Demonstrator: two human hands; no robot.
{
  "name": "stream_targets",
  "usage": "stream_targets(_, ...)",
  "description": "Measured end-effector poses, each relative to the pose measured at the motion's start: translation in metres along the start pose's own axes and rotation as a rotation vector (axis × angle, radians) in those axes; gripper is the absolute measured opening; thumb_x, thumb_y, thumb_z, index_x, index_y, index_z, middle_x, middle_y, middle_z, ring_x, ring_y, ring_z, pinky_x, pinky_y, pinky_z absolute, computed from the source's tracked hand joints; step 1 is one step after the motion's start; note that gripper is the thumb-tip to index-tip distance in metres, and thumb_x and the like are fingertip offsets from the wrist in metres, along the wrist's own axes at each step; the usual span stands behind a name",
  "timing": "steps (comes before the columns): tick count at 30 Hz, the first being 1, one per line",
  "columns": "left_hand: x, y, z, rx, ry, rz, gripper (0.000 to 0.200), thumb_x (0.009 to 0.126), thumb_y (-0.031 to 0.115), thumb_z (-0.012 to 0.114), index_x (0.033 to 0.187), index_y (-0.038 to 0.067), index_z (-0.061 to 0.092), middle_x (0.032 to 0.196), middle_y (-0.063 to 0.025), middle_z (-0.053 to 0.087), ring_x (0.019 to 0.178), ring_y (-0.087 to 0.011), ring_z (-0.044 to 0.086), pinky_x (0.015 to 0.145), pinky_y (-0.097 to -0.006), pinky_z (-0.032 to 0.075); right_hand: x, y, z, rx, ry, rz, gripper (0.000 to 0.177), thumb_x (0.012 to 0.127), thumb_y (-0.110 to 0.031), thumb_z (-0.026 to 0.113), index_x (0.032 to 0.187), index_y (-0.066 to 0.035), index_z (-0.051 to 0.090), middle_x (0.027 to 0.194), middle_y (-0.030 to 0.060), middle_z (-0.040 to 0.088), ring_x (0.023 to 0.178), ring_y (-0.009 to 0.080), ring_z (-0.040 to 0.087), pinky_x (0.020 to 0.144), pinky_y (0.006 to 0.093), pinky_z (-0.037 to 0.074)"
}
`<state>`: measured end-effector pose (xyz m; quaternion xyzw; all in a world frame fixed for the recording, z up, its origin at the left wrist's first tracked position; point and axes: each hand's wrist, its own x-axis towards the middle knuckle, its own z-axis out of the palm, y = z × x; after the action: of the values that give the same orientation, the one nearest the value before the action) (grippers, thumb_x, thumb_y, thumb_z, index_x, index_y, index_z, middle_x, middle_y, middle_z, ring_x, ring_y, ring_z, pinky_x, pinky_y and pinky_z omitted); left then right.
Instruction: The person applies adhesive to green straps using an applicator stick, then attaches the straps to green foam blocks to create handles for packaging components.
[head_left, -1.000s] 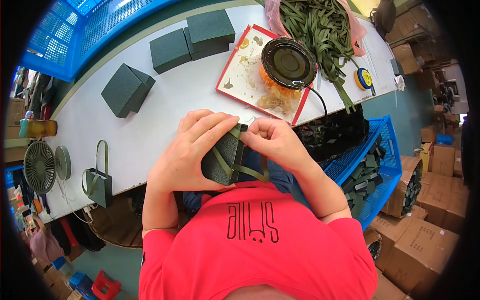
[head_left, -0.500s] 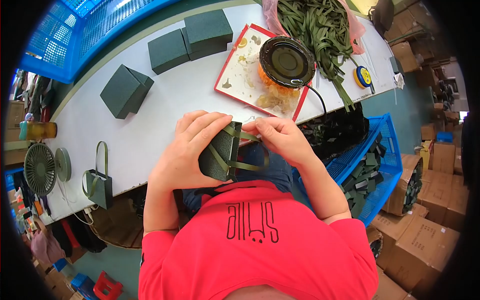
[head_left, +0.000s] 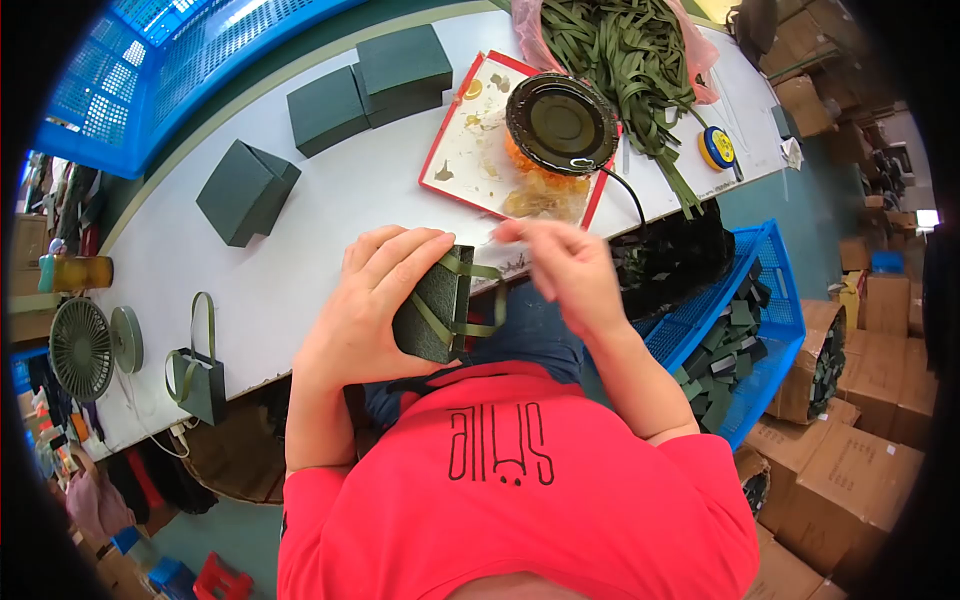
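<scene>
My left hand (head_left: 380, 295) is wrapped round a small dark green gift bag (head_left: 428, 318), holding it tilted at the table's front edge. Olive ribbon handles (head_left: 487, 328) loop out from the bag's right side. To the right of the bag, apart from it, is my right hand (head_left: 575, 275), smeared by motion. Its fingers look bent, with the fingertips near the lower edge of a red-rimmed tray (head_left: 432, 165); whether they hold anything cannot be made out. On that tray stands a round black-topped pot (head_left: 562, 122) with amber, glue-like residue around it.
Dark green boxes (head_left: 405, 70) stand along the back of the white table (head_left: 330, 200). A finished-looking small bag (head_left: 203, 385) and a fan (head_left: 82, 345) are at left. Ribbons (head_left: 640, 70) fill a pink bag at the back. A blue crate (head_left: 785, 300) of green pieces is at right.
My right hand has drawn away from the bag's ribbon handle and moved slightly right, now blurred. My left hand keeps its hold on the bag. The whole view has shifted slightly.
</scene>
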<state>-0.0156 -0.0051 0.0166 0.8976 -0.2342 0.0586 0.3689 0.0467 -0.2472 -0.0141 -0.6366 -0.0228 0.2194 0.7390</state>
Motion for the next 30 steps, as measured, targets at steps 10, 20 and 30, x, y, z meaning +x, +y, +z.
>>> stream_targets(10, 0.002, 0.0, 0.002, 0.029, 0.006, 0.03, 0.096, 0.051, 0.024, 0.091, 0.137, 0.003, 0.054, 0.135, -0.0135, 0.056, 0.122, -0.0367, 0.051, 0.104, -0.047, 0.041, -0.012, -0.002, 0.013, -0.219, 0.0, -0.075, 0.014, 0.095, -0.013, 0.07, 0.094, 0.0, 0.068, 0.077, -0.0028, 0.067, 0.061, -0.0015, 0.051, 0.053, 0.0176, 0.039)
stream_targets(20, 0.004, 0.004, 0.009, 0.097, -0.006, 0.055, 0.096, 0.05, 0.023, 0.09, 0.136, 0.004, 0.054, 0.136, -0.0119, 0.056, 0.122, -0.036, 0.05, 0.104, -0.0468, 0.041, -0.001, -0.005, 0.011, -0.12, -0.176, 0.184, 0.016, 0.097, -0.014, 0.064, 0.093, 0.001, 0.068, 0.077, -0.0007, 0.066, 0.057, 0.0017, 0.049, 0.049, 0.0192, 0.037)
stream_targets(30, -0.029, -0.016, -0.002, 0.16, 0.167, -0.254, 0.098, 0.053, 0.022, 0.091, 0.141, 0.004, 0.05, 0.137, -0.0171, 0.053, 0.129, -0.0386, 0.046, 0.11, -0.0473, 0.036, -0.01, 0.011, -0.044, -0.119, 0.423, -0.241, 0.013, 0.093, -0.011, 0.074, 0.101, 0.0, 0.072, 0.078, -0.0035, 0.067, 0.058, -0.0019, 0.047, 0.05, 0.0166, 0.033)
